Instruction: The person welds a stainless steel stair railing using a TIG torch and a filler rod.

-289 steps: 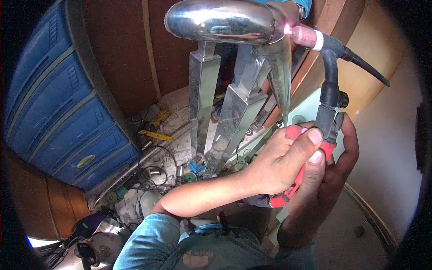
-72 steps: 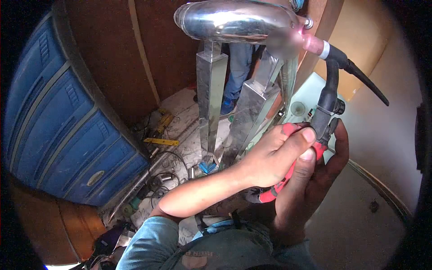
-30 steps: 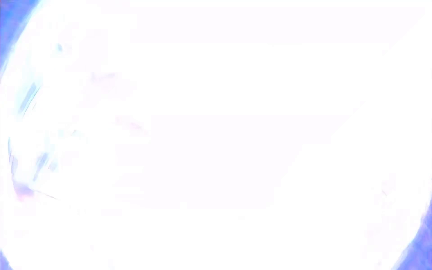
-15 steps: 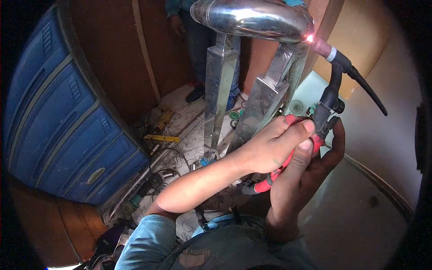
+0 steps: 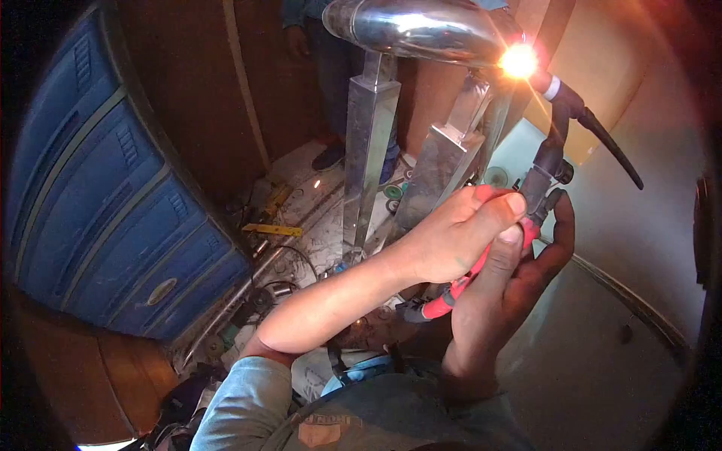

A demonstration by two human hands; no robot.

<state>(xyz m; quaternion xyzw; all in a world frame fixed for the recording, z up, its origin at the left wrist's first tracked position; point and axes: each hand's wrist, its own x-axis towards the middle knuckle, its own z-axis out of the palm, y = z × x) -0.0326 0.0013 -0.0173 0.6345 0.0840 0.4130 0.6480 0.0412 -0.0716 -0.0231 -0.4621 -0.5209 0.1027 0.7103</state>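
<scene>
Posts of grey, square-section metal stand beneath a thick, curved, mirror-polished metal tube; too much heat dwelling at the tube's right end could, I judge, burn through or discolour it. The long-necked black torch with a red-and-black handle points at that end, so a wobble of the wrists might knock its tip, now lost in glare, against the metal. The bare left hand and bare right hand are both clamped on the handle, thumbs pressed down; unprotected skin could be scorched by spatter. Whether a finger presses a switch, I cannot tell.

Against half a second ago, the small pink glow has swelled into a large orange-white flare that hides the nozzle, the surroundings look dimmer and warmer, and a bright spark shows over the littered floor. The grip looks unchanged.
</scene>
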